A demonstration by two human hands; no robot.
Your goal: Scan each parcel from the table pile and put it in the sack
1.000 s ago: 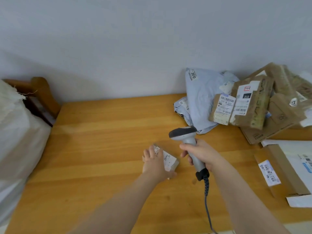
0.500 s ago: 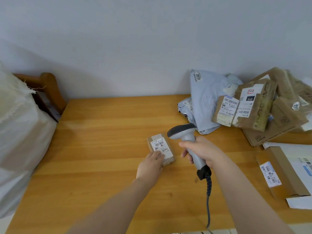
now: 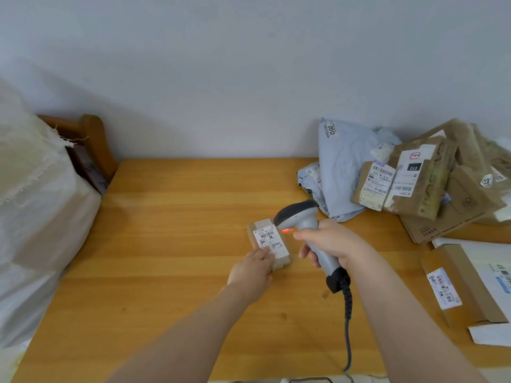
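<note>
Your desk [image 3: 171,244] is a pale wooden top pushed up against a plain light wall [image 3: 221,64]. At its far left corner stands the curved wooden rail of a piece of furniture [image 3: 94,145].

The white woven sack [image 3: 36,203] stands off the desk's left edge, bulging, with a frayed rim at the top. You cannot see what is in it from here. The pile of parcels [image 3: 414,183] sits at the desk's far right against the wall: brown paper packets with white labels lean on a grey plastic mailer [image 3: 343,167]. Nearer you on the right lies a flat opened carton [image 3: 470,286] with a label on its flap.

The small brown parcel [image 3: 269,239] you are working on lies flat near the middle of the desk, label up. Your left hand [image 3: 250,272] rests on its near end, with the fingers [image 3: 262,254] laid fairly straight over the corner of the label. Your right hand [image 3: 329,240] is wrapped tight round the handle of the scanner [image 3: 304,219], forefinger up near the trigger. Its dark cable [image 3: 347,327] trails back toward you off the near edge.

Against half a second ago, the scanner's head has come closer and now overlaps the parcel's far right corner, and a red glow [image 3: 287,230] has appeared just beneath it. The parcel is where it was, and your left hand stays on its near end.
</note>
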